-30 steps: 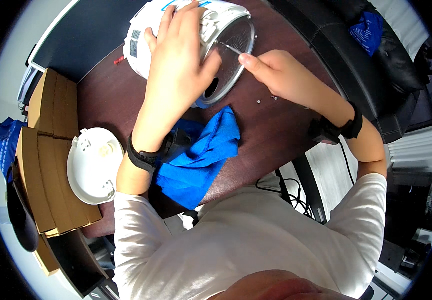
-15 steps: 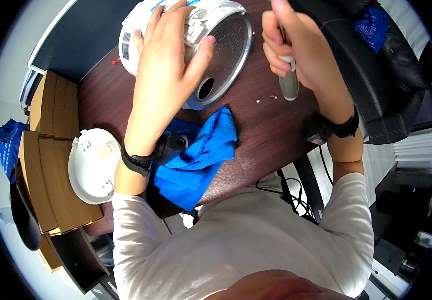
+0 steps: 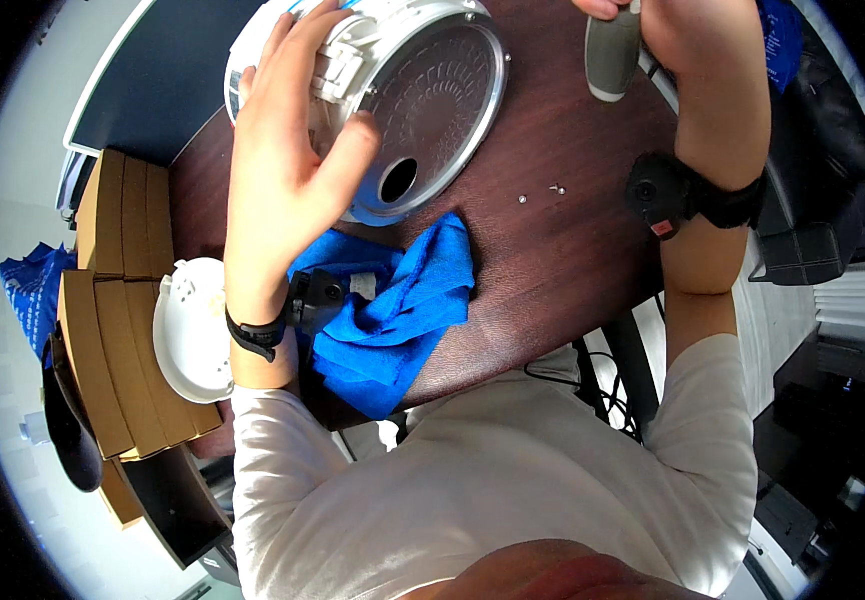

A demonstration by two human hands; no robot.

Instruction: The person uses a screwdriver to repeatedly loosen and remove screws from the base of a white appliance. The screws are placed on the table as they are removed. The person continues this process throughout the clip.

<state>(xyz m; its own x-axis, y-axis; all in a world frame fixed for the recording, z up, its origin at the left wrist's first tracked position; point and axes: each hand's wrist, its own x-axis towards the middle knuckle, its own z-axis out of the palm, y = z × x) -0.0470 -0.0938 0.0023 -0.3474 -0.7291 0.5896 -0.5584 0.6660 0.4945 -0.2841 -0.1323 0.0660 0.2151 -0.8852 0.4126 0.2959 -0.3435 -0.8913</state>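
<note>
Across our head view stretches one dark reddish-brown counter [image 3: 562, 260], with one dark upright panel [image 3: 152, 80] at its far left. One white appliance [image 3: 432, 60] lies toward the far edge, its round, translucent face [image 3: 442, 110] tilted toward us and pierced by one dark oval hole. Our left hand [image 3: 287, 160] rests on its left side, fingers spread, thumb wide apart, gripping nothing. Our right hand [image 3: 692, 35], partly cut off by the top edge, has its fingers closed on one grey-handled tool [image 3: 612, 55], well apart from the appliance; the tool's tip is out of sight. Between them we count at least two small screws [image 3: 522, 199]. Nearer us lie one blue cloth [image 3: 402, 310] and, left, one white shallow cover [image 3: 187, 325] beside brown cardboard boxes [image 3: 117, 350].
</note>
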